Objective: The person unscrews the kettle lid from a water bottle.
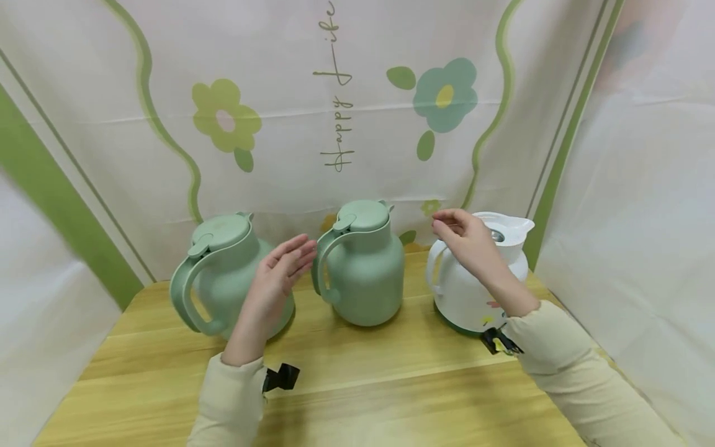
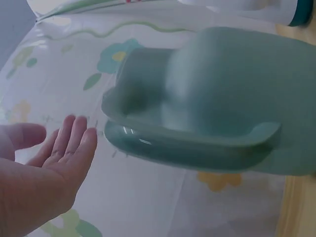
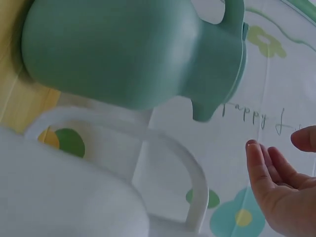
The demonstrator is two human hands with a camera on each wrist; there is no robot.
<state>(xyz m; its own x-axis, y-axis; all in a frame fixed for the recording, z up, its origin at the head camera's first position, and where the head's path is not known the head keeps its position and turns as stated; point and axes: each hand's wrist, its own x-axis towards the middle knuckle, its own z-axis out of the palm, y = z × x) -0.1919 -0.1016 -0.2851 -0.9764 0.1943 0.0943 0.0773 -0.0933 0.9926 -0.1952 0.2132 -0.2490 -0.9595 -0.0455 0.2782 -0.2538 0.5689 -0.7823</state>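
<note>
Three jugs stand upright in a row on a wooden table. In the head view my left hand (image 1: 277, 273) is raised between the left green jug (image 1: 234, 273) and the middle green jug (image 1: 368, 273), its fingers extended toward the middle one's handle (image 2: 192, 148). It holds nothing. My right hand (image 1: 469, 242) hovers by the white jug (image 1: 475, 298), overlapping its top and neck in the head view. Its fingers are loosely bent with nothing between them, as the right wrist view also shows. The white jug has no lid on; both green jugs have lids.
The wooden table (image 1: 357, 391) carries all three jugs near its back edge. Behind them hangs a white cloth (image 1: 290, 167) printed with flowers and lettering. More white cloth (image 1: 631, 236) encloses the right side. Small black devices (image 1: 282, 377) are strapped at both wrists.
</note>
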